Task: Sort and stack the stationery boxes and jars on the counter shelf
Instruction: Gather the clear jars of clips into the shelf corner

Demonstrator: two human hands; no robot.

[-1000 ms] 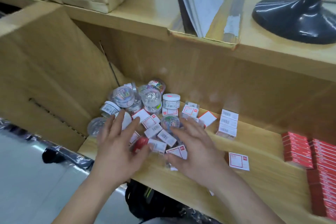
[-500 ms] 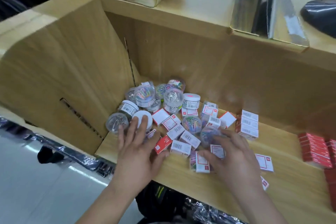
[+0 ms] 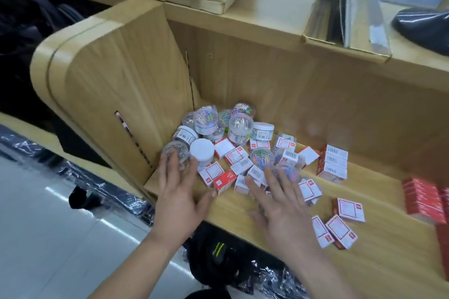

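left hand [image 3: 178, 194] flat, fingertips on a clear jar [image 3: 175, 152] | right hand [image 3: 283, 206] spread wide over boxes [image 3: 234, 155], gripping nothing | jars [image 3: 239, 126] heaped in shelf's [image 3: 379, 262] back-left corner, boxes kinda scattered beside

Left hand [image 3: 178, 198] flat, fingers [image 3: 170, 170] spread forward; right hand [image 3: 283, 209] same, palm down.
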